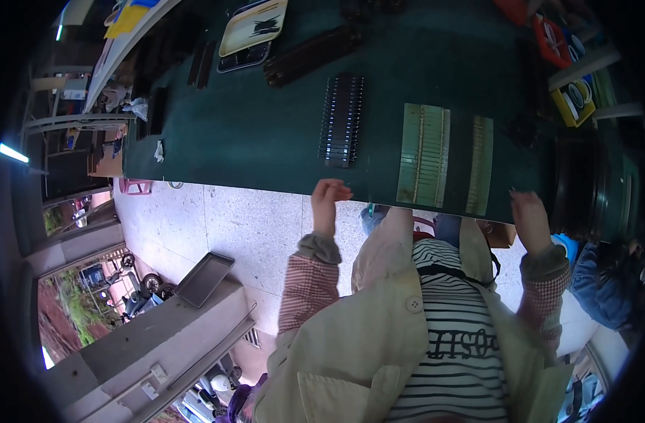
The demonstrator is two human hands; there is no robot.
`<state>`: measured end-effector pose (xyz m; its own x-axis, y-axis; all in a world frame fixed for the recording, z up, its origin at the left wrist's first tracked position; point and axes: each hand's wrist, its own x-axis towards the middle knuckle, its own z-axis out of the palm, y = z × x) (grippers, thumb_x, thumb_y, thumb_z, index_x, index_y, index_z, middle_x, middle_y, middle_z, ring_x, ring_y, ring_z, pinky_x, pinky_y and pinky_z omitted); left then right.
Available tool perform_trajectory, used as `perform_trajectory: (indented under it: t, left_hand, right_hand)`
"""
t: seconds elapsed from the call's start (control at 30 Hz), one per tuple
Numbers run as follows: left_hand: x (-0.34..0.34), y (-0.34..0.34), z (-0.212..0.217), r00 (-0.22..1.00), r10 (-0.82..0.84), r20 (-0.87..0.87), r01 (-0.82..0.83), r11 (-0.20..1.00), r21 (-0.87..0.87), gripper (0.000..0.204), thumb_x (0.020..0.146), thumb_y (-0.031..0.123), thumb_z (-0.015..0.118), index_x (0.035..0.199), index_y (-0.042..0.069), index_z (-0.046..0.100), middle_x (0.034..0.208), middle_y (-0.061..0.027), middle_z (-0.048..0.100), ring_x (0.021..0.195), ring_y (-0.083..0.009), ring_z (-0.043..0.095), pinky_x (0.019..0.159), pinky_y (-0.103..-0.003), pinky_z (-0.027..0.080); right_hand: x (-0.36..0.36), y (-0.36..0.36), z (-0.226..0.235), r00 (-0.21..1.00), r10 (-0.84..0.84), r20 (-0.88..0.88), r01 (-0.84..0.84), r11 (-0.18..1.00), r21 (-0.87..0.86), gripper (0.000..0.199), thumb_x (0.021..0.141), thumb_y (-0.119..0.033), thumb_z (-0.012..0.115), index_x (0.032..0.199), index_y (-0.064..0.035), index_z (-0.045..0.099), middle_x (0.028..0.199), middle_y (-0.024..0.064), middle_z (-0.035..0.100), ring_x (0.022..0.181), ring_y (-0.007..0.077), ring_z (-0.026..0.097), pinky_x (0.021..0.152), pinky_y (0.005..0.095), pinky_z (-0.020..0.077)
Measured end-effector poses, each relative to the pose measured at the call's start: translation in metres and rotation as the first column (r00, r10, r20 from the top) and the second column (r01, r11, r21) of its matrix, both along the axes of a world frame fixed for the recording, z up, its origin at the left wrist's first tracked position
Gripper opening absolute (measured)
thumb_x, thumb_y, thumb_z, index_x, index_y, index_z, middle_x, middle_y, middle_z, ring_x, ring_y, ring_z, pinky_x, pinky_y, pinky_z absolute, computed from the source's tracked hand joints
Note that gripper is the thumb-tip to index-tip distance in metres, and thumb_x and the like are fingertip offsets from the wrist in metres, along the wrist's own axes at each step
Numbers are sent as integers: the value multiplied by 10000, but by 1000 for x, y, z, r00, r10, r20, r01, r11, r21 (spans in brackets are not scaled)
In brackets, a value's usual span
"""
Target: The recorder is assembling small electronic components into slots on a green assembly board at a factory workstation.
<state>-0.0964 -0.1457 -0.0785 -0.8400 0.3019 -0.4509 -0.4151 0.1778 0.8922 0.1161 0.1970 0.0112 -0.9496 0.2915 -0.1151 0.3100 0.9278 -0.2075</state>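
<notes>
My left hand [331, 194] hovers at the near table edge, fingers bent inward and pressed together; anything in them is too small to make out. A long black block [342, 120] with rows of thin pins along both sides lies just beyond it. My right hand [529, 210] is at the edge farther right, its fingers bunched, with a tiny pale speck at the tips that I cannot identify. Between the hands lie two pale green strips, a wider one [410, 155] with rows of thin cross-lines and a narrower one [480, 166] closest to my right hand.
A cream tray [231, 39] of small black pieces rests on a black tray [245, 59] at the far left. Long dark bars [312, 55] lie beside it. A yellow bin [566, 107] and a red bin [548, 42] stand far right. Another person's blue sleeve [604, 285] shows at right.
</notes>
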Motion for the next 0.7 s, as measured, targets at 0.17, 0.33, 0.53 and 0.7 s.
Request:
perform_trajectory:
  t: [0.17,0.33,0.53,0.7]
  left_hand:
    - [54,48,-15,970,-98,224,13,936,353,166,877,133,447,926,-1,533,791,-110,599,710,-179,601,664,-281,489]
    - [53,35,-8,899,-320,300,224,923,313,156,878,111,434,911,5,543,775,-84,600,706,-164,594,663,-274,488]
    - [-21,-45,-39,934,-219,281,140,951,277,158,863,91,430,899,-5,550,749,-99,595,701,-176,595,661,-278,494]
    - [-63,-84,-31,921,-123,370,53,980,194,178,854,85,417,904,-27,545,744,-123,591,688,-194,598,649,-289,502]
  right_hand:
    - [-91,-64,8,977,143,-158,-168,973,-158,253,774,-67,547,1020,-10,564,905,142,571,858,312,523,748,382,437]
    - [-106,-105,-20,920,373,123,-340,913,-225,307,776,-137,568,1058,-20,534,921,125,579,877,280,536,777,359,424]
    - [-115,-164,-31,954,206,217,-180,975,-131,347,775,-158,580,1094,-33,525,926,126,582,884,277,542,774,355,433]
    - [-123,-204,-9,969,163,187,-79,917,-391,353,768,-126,585,1100,-21,525,967,145,577,926,305,535,809,384,431]
